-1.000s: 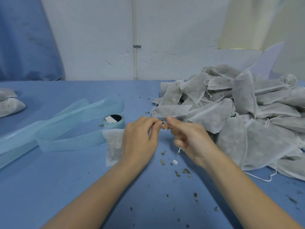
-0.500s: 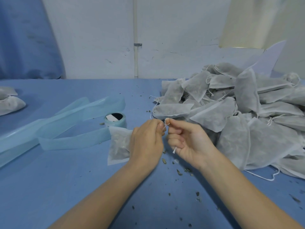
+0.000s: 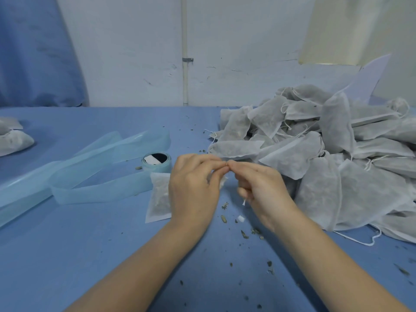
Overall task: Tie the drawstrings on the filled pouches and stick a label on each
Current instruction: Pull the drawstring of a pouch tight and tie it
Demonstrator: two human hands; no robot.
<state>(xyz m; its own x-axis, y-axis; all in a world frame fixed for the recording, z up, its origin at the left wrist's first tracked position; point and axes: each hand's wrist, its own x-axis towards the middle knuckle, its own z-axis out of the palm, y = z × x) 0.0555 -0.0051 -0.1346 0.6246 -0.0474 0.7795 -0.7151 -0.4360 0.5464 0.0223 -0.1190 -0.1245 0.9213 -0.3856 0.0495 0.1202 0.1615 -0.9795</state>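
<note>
A blue surface (image 3: 67, 255) fills the lower frame, with a heap of filled pouches (image 3: 333, 158) at right and a pale blue label strip (image 3: 94, 167) with its roll (image 3: 156, 163) at left. At centre, one pouch (image 3: 159, 197) lies under the left hand (image 3: 193, 188). Its fingers (image 3: 216, 170) meet the right hand (image 3: 263, 190), both pinching the white drawstring (image 3: 243, 202), which is mostly hidden.

Pouch heap (image 3: 333, 154) blocks right; label roll (image 3: 156, 162) probably crowds left
</note>
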